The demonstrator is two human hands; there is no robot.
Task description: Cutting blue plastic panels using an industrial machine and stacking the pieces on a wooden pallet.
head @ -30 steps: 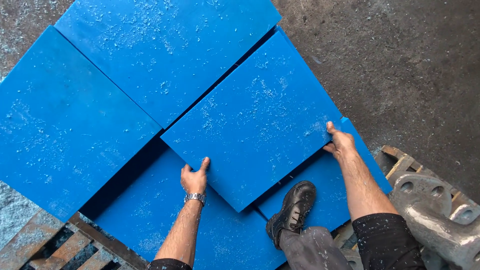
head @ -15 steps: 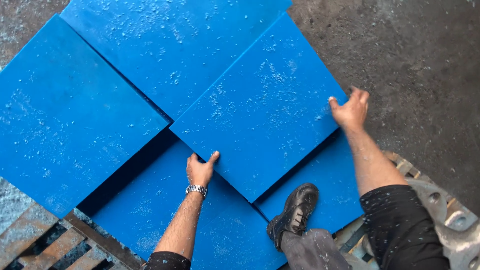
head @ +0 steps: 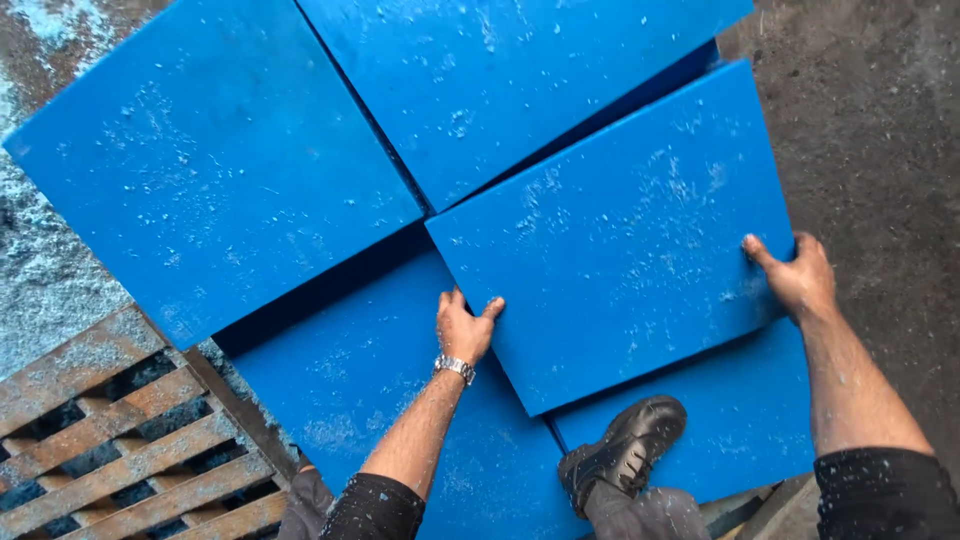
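Two large blue slabs (head: pixel 215 170) and (head: pixel 500 80) lie side by side, dusted with pale specks, over lower blue slabs (head: pixel 360 380). A rusty metal grate (head: pixel 110 440) sits at lower left, rough grey concrete floor (head: pixel 880 130) at right.

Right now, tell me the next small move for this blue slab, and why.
Probably keep sliding the slab away from you until it closes on the far slab. A dark wedge of gap shows between them, wider on the right. The left hand pushes on the near corner and the right hand grips the right corner, so both are placed to push and turn it square.
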